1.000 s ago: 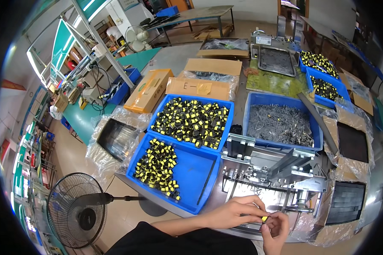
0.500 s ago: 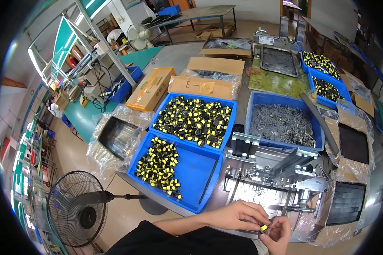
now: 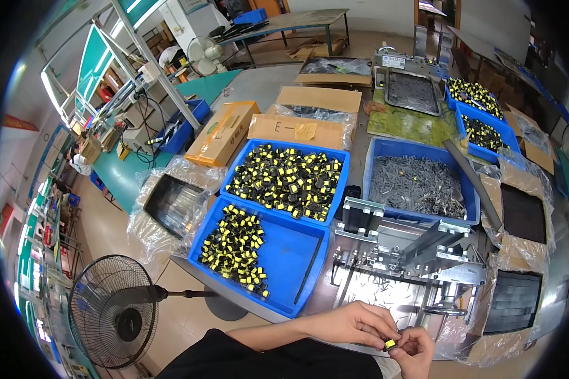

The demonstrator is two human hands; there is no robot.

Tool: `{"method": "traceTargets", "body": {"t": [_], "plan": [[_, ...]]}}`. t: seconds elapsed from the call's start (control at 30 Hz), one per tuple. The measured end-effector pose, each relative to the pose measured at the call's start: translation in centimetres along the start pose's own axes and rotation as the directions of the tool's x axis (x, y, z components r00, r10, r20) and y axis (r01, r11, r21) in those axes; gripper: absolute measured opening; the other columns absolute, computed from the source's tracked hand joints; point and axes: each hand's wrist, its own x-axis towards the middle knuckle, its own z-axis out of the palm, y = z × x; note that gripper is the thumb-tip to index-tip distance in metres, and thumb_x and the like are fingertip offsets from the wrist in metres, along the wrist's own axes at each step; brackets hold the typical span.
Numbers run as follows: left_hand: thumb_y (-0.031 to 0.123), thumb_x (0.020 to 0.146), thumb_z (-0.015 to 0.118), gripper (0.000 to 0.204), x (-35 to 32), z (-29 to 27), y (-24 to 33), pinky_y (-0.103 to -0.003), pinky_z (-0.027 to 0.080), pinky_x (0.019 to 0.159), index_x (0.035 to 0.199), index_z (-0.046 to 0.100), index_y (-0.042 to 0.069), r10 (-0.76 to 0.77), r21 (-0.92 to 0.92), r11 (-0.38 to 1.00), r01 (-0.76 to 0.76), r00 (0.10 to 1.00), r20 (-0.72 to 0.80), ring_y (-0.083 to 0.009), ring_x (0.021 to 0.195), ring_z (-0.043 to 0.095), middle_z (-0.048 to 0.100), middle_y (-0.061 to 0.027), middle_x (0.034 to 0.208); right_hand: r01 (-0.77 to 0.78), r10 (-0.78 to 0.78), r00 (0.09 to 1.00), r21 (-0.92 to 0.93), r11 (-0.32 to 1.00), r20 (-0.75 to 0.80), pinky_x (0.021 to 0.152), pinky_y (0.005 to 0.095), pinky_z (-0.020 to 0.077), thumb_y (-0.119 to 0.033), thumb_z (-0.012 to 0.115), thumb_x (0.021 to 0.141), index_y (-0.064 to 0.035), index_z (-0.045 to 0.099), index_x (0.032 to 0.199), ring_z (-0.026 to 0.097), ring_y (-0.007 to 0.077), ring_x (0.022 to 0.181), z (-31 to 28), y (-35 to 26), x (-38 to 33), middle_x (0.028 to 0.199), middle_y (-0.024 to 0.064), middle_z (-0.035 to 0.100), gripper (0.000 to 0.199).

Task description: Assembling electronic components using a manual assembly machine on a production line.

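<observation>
A small transformer (image 3: 389, 345), black with a yellow wrap, is pinched between my two hands at the table's front edge. My left hand (image 3: 359, 323) reaches in from the left, its fingertips closed on the part's upper side. Thumb and fingers of my right hand (image 3: 415, 351) close on it from the right. Just beyond the hands stands a metal fixture (image 3: 417, 256) with rails and a round knob; small loose grey pieces (image 3: 379, 289) lie on its bright plate. To the left, a blue bin (image 3: 284, 252) holds a pile of similar black-and-yellow parts (image 3: 235, 247).
A second blue bin (image 3: 342, 189) of these parts adjoins the first. Behind the fixture, another blue bin (image 3: 372, 146) holds many grey metal pieces. Opened cartons with plastic lining (image 3: 509, 297) line the right side. A black floor fan (image 3: 114, 309) stands at lower left.
The transformer has shifted slightly down and left in my fingers, and its yellow face has turned. My right hand has lowered a little, its fingers curling more. The view has moved slightly.
</observation>
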Motion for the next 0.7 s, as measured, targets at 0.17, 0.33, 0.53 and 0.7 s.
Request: {"method": "traceTargets", "body": {"t": [0.17,0.33,0.53,0.7], "plan": [[-0.009,0.091,0.068,0.032,0.03,-0.13,0.02,-0.030,0.055,0.095,0.122,0.069,-0.002,-0.044,0.008,0.999,0.044,0.999,-0.026,-0.0199,0.115,0.062,0.061,-0.0130,0.125,0.013,-0.013,1.000,0.040,0.999,-0.010,0.065,0.0201,0.0441,0.001,0.075,0.088,-0.0011,0.059,0.106,0.053,0.0050,0.075,0.39,-0.38,0.14,0.087,-0.0011,0.057,0.025],[-0.009,0.091,0.067,0.033,0.04,-0.25,-0.09,-0.030,0.054,0.097,0.123,0.068,-0.002,-0.017,-0.013,1.000,0.017,1.000,0.001,-0.0196,0.116,0.061,0.059,-0.0132,0.127,0.029,-0.029,1.000,0.016,0.999,0.002,0.066,0.0205,0.0455,0.004,0.073,0.088,-0.0004,0.059,0.106,0.055,0.0058,0.075,0.15,0.03,0.20,0.087,-0.0002,0.058,0.023],[-0.009,0.092,0.066,0.034,0.08,-0.37,-0.08,-0.030,0.054,0.098,0.125,0.067,-0.001,-0.030,-0.013,0.999,0.030,0.999,0.010,-0.0195,0.117,0.061,0.059,-0.0126,0.126,0.017,-0.017,1.000,-0.017,1.000,0.006,0.066,0.0215,0.0475,0.006,0.073,0.087,0.0009,0.060,0.105,0.057,0.0068,0.075,-0.04,-0.10,0.34,0.087,0.0013,0.060,0.023],[-0.009,0.092,0.067,0.033,-0.06,-0.29,-0.10,-0.029,0.054,0.099,0.124,0.068,-0.001,-0.053,0.003,0.999,0.052,0.999,0.008,-0.0195,0.117,0.061,0.059,-0.0123,0.127,-0.014,0.014,1.000,-0.002,1.000,-0.006,0.065,0.0216,0.0477,0.008,0.074,0.085,0.0020,0.061,0.103,0.058,0.0073,0.073,0.03,-0.40,0.28,0.084,0.0019,0.061,0.022]]}}
